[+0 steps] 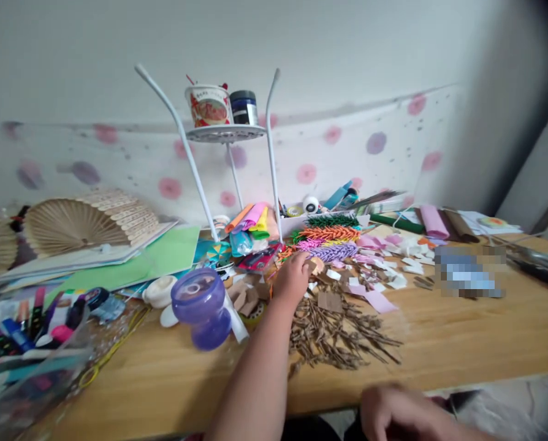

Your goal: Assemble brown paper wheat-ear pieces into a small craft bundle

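A tub (209, 109) and a jar (244, 109) stood on a rack (227, 135) at upper centre; an open fan (76, 226) lay at left.
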The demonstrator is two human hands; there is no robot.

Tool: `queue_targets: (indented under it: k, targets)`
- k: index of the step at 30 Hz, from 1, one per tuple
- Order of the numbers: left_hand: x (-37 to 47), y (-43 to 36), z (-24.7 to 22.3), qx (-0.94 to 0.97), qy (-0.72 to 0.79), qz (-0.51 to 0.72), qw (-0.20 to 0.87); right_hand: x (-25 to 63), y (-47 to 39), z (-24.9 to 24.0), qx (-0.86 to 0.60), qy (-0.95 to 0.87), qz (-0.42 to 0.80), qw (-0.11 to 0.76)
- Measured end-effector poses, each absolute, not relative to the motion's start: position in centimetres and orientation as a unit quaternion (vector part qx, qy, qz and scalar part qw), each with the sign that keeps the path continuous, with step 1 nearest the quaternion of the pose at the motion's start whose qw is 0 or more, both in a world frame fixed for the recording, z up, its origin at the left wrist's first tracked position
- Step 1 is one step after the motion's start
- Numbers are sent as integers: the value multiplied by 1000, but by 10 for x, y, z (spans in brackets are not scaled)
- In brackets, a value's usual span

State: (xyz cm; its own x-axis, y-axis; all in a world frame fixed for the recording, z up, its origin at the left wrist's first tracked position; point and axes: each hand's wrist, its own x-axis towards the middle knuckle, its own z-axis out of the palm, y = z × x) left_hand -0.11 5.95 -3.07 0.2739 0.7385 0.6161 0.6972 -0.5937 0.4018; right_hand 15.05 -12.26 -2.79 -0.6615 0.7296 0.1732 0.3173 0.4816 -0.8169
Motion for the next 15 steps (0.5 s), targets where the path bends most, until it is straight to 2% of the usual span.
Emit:
queue_targets:
  k: [3,7,12,15]
  targets:
    - [-2,60,-32,790,473,388,37,149,-60,8,-313,-810,331,370]
    - [-2,59,-32,785,485,384,19,147,32,0,-359,-728,350,468]
    - [1,59,-32,803,458,381,3,164,65,-39,-380,-755,307,438]
    - [2,60,-31,797,467,383,14,172,63,-41,-383,-753,276,458]
